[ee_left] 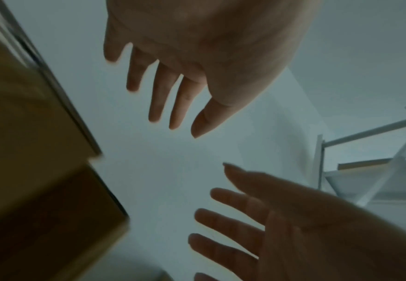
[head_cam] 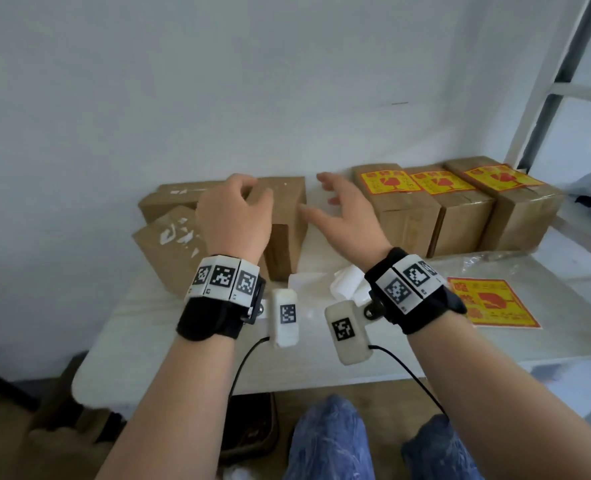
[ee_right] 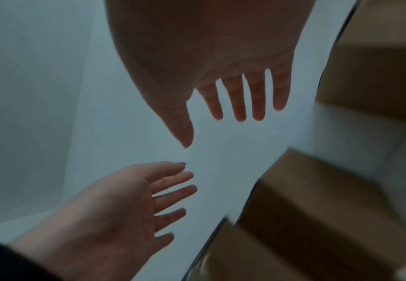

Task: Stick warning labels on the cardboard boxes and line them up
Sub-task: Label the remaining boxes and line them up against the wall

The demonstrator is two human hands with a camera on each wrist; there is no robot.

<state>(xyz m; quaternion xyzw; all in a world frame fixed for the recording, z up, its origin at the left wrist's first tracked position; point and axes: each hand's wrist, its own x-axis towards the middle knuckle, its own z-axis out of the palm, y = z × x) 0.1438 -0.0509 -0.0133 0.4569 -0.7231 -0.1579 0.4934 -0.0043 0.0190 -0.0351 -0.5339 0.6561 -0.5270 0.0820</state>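
Both hands reach over the white counter point(head_cam: 183, 327) toward a plain brown cardboard box point(head_cam: 285, 216) standing upright at twelve o'clock, its long axis vertical. The left hand point(head_cam: 233, 216) hovers at the box's upper left corner, fingers loosely bent, holding nothing; contact is unclear. The right hand point(head_cam: 346, 216), fingers spread wide, is just at its three o'clock side. Three labelled boxes point(head_cam: 457, 209) form a row at two o'clock. A spare yellow label point(head_cam: 491, 303) lies flat at three o'clock.
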